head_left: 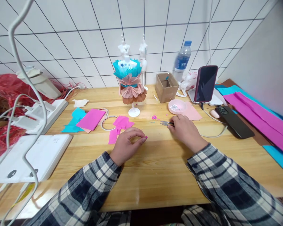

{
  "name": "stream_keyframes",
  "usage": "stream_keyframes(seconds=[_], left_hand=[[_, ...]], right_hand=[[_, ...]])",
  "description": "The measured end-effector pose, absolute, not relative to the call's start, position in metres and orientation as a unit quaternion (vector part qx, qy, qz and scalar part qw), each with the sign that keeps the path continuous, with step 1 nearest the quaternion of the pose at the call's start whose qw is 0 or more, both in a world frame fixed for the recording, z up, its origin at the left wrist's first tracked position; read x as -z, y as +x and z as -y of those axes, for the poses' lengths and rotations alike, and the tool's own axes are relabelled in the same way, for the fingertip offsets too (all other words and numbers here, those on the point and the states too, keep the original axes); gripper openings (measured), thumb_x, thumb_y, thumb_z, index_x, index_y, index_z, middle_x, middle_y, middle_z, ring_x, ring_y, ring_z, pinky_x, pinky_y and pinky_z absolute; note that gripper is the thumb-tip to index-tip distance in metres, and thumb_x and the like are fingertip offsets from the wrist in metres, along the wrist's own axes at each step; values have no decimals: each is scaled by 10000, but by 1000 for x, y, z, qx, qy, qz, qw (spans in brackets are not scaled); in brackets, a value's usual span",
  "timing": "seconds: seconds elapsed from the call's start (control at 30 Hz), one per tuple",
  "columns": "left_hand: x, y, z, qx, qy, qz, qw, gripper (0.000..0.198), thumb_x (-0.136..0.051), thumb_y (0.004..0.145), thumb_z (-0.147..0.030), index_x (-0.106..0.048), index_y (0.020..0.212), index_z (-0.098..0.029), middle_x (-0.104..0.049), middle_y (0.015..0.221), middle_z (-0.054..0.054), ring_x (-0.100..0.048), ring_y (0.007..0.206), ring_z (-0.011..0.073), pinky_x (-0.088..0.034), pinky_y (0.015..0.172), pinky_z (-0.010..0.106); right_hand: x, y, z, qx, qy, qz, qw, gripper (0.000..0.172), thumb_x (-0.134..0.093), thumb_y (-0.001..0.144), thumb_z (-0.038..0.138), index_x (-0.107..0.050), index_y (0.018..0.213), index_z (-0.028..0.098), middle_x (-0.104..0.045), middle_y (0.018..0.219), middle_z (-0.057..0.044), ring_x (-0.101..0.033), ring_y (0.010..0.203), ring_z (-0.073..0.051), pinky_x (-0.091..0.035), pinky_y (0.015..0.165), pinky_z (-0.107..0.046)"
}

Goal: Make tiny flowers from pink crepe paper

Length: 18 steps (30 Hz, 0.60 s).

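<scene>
Thumb and forefinger of my left hand (128, 144) pinch a tiny piece of magenta crepe paper (146, 137) above the wooden table. My right hand (185, 130) is closed over small scissors (165, 123), whose pointed blades aim left close to the tabletop. Near the blade tips lies a little magenta paper flower (154, 117). Several cut magenta paper pieces (121, 122) are spread just beyond my left hand. Behind them stands a small white dress form (134, 112) wearing layered turquoise, pink and brown paper. A pink dish (176, 106) of shiny beads sits beyond my right hand.
A cardboard box (167, 88), a water bottle (182, 61) and an upright phone (206, 83) stand at the back. Another phone (234, 122) and long paper strips (261, 119) lie right. Power strips (47, 116), cables and a white device (30, 153) crowd the left.
</scene>
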State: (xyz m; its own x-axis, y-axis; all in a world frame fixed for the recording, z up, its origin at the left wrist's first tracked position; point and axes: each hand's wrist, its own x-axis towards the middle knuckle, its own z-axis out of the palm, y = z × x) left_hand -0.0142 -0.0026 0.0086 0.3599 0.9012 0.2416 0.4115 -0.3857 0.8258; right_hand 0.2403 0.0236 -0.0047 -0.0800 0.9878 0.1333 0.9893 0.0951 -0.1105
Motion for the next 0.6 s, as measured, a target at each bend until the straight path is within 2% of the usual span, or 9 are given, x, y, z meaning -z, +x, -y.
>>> stream_keyframes(seconds=[0.13, 0.2, 0.3, 0.37, 0.43, 0.53, 0.6], left_hand=[[-6, -17, 1, -377, 715, -449, 381, 118, -632, 802, -267, -666, 759, -162, -676, 837, 66, -621, 830, 182, -470, 825, 326], [-5, -19, 0, -386, 685, -458, 414, 123, -637, 796, -277, -653, 766, -159, -669, 839, 63, -615, 824, 179, -469, 812, 317], [-3, -20, -1, -398, 641, -473, 455, 140, -653, 780, -293, -641, 774, -153, -655, 846, 59, -603, 817, 175, -466, 789, 299], [-3, -20, -1, -400, 625, -479, 469, 150, -654, 778, -299, -641, 774, -150, -646, 839, 57, -596, 811, 173, -462, 781, 292], [-2, -19, 0, -398, 622, -478, 476, 154, -649, 784, -302, -645, 782, -148, -645, 839, 57, -595, 817, 175, -458, 789, 292], [-2, -19, 0, -393, 625, -474, 479, 147, -647, 790, -296, -655, 801, -149, -655, 855, 57, -598, 832, 175, -453, 808, 290], [-1, -19, 1, -391, 625, -478, 478, 141, -653, 788, -291, -660, 800, -150, -656, 842, 51, -595, 818, 168, -453, 801, 282]], right_hand=[[4, 237, -24, -18, -671, 735, 93, 126, -542, 858, 290, -543, 860, 164, -602, 920, -124, -538, 881, -259, -381, 727, -340], [0, 230, -20, -66, -660, 735, 141, 69, -460, 889, 241, -485, 877, 178, -600, 841, -96, -551, 772, -226, -362, 658, -311], [-8, 208, -4, -209, -608, 728, 238, 32, -393, 910, 244, -399, 909, 213, -543, 678, -1, -514, 599, -172, -318, 567, -268], [-9, 191, 9, -289, -567, 720, 275, 90, -403, 917, 311, -371, 928, 227, -499, 645, 37, -472, 546, -151, -300, 541, -253], [-8, 179, 19, -362, -528, 720, 267, 175, -316, 961, 404, -370, 965, 237, -497, 648, 45, -478, 563, -150, -308, 554, -252], [-4, 171, 24, -385, -534, 711, 247, 285, -223, 980, 458, -381, 896, 235, -506, 693, 26, -500, 636, -160, -316, 594, -265], [-1, 171, 22, -393, -536, 711, 231, 279, -236, 979, 462, -374, 897, 234, -507, 703, 24, -499, 647, -162, -314, 603, -270]])
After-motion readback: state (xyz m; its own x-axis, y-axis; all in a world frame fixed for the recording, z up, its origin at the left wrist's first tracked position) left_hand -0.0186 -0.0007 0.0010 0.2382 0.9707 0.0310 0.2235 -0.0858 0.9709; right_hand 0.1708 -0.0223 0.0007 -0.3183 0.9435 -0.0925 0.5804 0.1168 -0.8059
